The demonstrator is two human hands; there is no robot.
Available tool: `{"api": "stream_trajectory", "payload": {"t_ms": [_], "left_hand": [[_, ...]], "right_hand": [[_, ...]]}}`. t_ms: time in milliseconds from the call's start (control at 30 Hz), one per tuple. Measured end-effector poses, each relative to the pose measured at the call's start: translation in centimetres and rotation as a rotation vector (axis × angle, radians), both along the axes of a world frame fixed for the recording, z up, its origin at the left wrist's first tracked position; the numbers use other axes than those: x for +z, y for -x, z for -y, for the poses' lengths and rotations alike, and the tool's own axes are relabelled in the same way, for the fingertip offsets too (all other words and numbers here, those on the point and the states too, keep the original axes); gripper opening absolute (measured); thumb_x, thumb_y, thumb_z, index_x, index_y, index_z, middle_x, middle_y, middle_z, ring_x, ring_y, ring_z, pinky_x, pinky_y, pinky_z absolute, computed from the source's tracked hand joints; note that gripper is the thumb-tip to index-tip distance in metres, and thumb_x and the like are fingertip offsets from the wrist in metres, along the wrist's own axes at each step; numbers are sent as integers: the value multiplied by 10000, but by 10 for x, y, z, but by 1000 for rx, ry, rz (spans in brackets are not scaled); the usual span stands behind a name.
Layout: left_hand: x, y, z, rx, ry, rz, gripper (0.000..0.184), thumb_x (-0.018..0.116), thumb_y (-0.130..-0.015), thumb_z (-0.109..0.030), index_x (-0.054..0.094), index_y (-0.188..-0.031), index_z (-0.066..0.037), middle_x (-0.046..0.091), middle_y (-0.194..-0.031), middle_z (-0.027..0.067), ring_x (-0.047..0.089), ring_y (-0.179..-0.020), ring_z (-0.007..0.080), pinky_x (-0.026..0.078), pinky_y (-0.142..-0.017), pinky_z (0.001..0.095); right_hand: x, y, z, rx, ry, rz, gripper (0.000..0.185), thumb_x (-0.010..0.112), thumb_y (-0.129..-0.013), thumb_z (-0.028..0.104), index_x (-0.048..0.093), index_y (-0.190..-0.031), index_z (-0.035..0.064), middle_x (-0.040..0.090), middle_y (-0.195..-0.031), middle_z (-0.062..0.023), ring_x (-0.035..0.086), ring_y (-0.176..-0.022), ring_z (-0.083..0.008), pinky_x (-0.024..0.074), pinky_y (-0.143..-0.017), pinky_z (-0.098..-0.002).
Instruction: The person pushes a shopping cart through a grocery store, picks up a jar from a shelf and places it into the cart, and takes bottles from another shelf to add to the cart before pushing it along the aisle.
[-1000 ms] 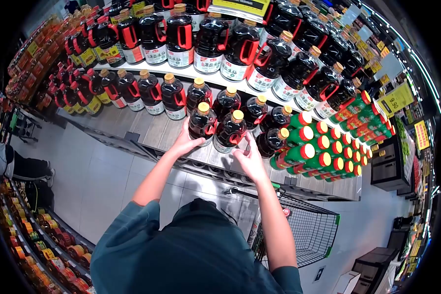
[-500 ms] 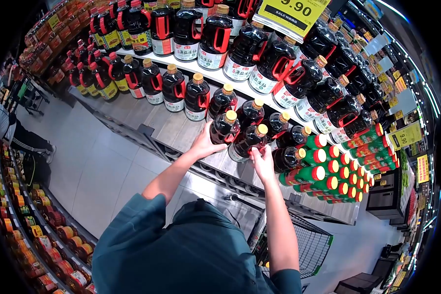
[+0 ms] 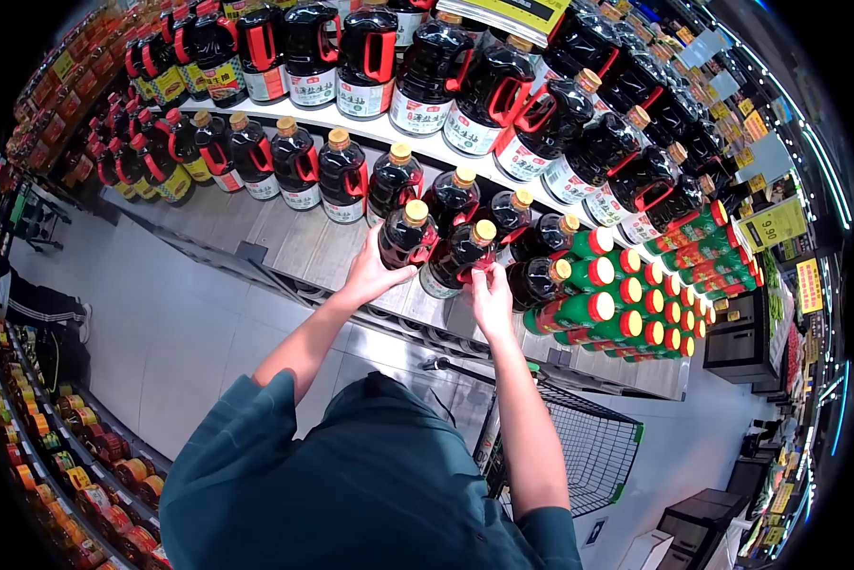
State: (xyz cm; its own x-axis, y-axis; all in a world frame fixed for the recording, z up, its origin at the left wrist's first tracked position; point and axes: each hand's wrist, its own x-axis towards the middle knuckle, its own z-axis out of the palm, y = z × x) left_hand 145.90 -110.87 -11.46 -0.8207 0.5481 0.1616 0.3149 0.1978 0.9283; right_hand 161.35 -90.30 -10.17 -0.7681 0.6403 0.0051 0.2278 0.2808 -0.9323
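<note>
Two dark bottles stand side by side at the front edge of the table [image 3: 284, 233], right where this person's hands are. The left bottle [image 3: 406, 237] sits in the curve of the left hand [image 3: 372, 275], which is wrapped around its near left side, thumb laid across the front and the other fingers running up its left flank, so the bottle lies just beyond the palm and touches it. From where I stand the hand hides part of its base, and I can't tell whether that bottle rests fully on the wood. The right bottle [image 3: 454, 256] lies to the left of the right hand [image 3: 491, 296] and a little beyond it; that hand is drawn in narrow, fingertips closed on the red handle [image 3: 477, 271] at the bottle's right side. Both have yellow caps facing up toward the person, and the two bodies are close together between the hands. Just right of the right hand is another dark bottle [image 3: 539, 283], and next to that a block of green bottles [image 3: 587, 309] with red and yellow caps. More dark bottles line up behind on the table, larger jugs [image 3: 422, 81] fill the white shelf above, and a wire cart [image 3: 588, 446] waits below the right forearm.
</note>
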Motion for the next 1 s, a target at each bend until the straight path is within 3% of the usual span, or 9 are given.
{"api": "stream_trajectory", "payload": {"t_ms": [67, 167, 233, 367, 567, 733, 833, 933, 1000], "left_hand": [[-3, -5, -6, -15, -10, -4, 1099, 892, -697, -323, 234, -1533, -47, 495, -1443, 228, 506, -1355, 350, 424, -1111, 452], [-5, -15, -14, -23, -7, -28, 1092, 884, -708, -320, 223, -1533, -46, 490, -1442, 228, 510, -1346, 358, 421, -1110, 459], [-14, -18, -24, -20, -14, -74, 1084, 877, -718, -315, 215, -1532, -45, 488, -1440, 230, 514, -1339, 366, 420, -1108, 465], [-9, -28, -32, -6, -31, -32, 1078, 879, -729, -321, 210, -1529, -47, 487, -1431, 239, 507, -1336, 386, 421, -1096, 475], [-5, -31, -33, -43, -32, 17, 1023, 878, -778, -231, 209, -1516, 1, 544, -1414, 186, 548, -1308, 276, 416, -1112, 411], [-13, -28, -34, -48, -36, -21, 1013, 864, -799, -192, 182, -1521, 9, 536, -1408, 185, 545, -1299, 264, 420, -1104, 411], [-11, -39, -34, -16, -67, -55, 1051, 867, -794, -185, 151, -1539, 12, 506, -1424, 205, 532, -1307, 269, 407, -1113, 405], [-36, -67, -33, 303, 42, -198, 1046, 854, -789, -273, 198, -1532, 61, 336, -1473, 313, 323, -1388, 443, 252, -1181, 500], [-39, -95, -22, 268, 16, -155, 903, 797, -824, -210, 264, -1508, 42, 363, -1444, 278, 331, -1367, 421, 242, -1174, 495]], "right_hand": [[10, -6, 4, -84, 50, 47, 396, 577, -1013, 300, 550, -1274, 3, 718, -1060, -192, 704, -986, -328, 525, -887, -415], [28, -17, 17, -154, -113, 3, 453, 590, -1002, 296, 520, -1335, -4, 711, -1076, -197, 701, -975, -313, 524, -891, -406], [42, -25, 31, -179, -217, 10, 686, 622, -967, 245, 339, -1523, -39, 698, -1135, -189, 691, -899, -281, 523, -878, -388], [34, -38, 47, -188, -85, -89, 868, 647, -908, 107, 141, -1599, -28, 647, -1289, -243, 684, -935, -225, 527, -774, -296], [30, -60, 61, -135, -13, -163, 812, 635, -922, 60, 196, -1602, 11, 412, -1549, -236, 583, -1289, -302, 509, -930, -322], [28, -118, 74, -168, -25, -153, 532, 624, -956, 52, 476, -1463, -7, 430, -1550, -199, 590, -1271, -273, 541, -941, -322], [33, -175, 79, -271, -123, -129, 432, 608, -944, 18, 560, -1371, -26, 473, -1518, -176, 533, -1339, -287, 473, -1069, -385], [43, -234, 89, -491, -389, -24, 372, 601, -909, 13, 621, -1278, -39, 549, -1439, -211, 527, -1326, -357, 385, -1132, -436], [29, -275, 99, -637, -412, 104, 420, 631, -909, 64, 598, -1318, -23, 526, -1451, -223, 487, -1349, -383, 375, -1136, -445]]}}
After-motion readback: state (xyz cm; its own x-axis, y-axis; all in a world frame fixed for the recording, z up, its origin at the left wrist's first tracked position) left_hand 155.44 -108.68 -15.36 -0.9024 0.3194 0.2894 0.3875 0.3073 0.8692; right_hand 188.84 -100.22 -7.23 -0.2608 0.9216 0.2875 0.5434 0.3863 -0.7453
